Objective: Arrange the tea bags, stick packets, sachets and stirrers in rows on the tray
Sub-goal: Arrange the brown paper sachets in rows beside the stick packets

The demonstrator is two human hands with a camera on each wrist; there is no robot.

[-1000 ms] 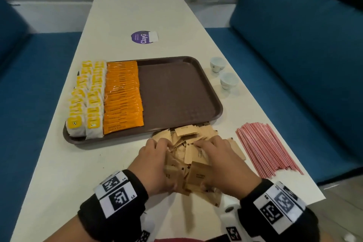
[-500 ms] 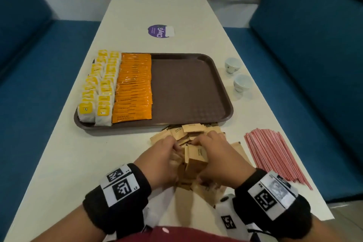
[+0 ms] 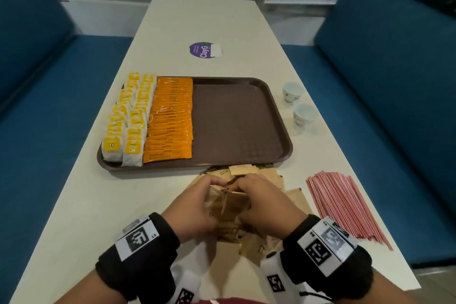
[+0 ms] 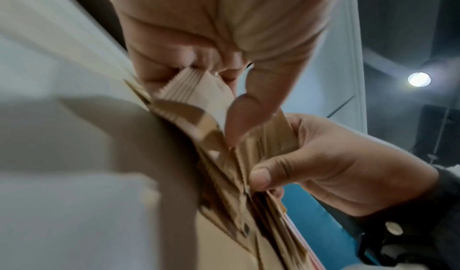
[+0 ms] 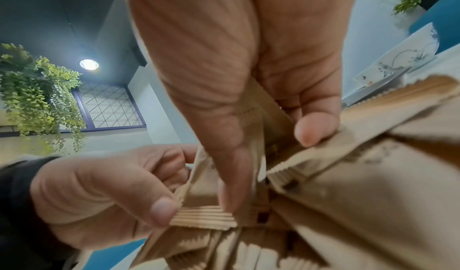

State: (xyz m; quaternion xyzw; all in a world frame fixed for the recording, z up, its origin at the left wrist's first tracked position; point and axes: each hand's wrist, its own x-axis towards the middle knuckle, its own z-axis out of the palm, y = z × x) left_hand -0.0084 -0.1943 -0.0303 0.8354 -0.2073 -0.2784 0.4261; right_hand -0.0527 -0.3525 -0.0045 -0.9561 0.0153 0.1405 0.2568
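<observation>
Nearest the wearer, both hands work a loose pile of sachets [image 3: 249, 242] at the front of the counter [image 3: 98, 205], just before the tray. The sachets are flat, tan kraft-paper rectangles with ribbed, serrated end seals; small dark print is present but unreadable. The left hand [image 3: 195, 207] has its fingers curled and pinches the ribbed end of a sachet bundle between thumb and fingers. The right hand [image 3: 265, 207] pinches sachets too, thumb pressed against the stack, fingers curled around it. The two hands are touching or nearly so over the bundle. Each wrist carries a black band with white square-code markers.

Right of the pile, a bundle of stirrers [image 3: 343, 205] lies flat on the counter: thin, straight, red-and-white striped sticks, roughly parallel.

Beyond the hands sits the tray [image 3: 237, 121], a brown rounded-rectangle with a raised rim and a fine-textured floor. Its left end holds two rows of tea bags [image 3: 128, 121], white pouches with yellow tags, overlapped like shingles. Beside them is one overlapped row of glossy orange packets [image 3: 170, 118] printed "AMERICAN BLACK COFFEE".

Right of the tray stand two small white cups [image 3: 297, 103], glazed, with faint motifs.

Farther back, a round purple sticker [image 3: 203, 50] reads "ClayG".
</observation>
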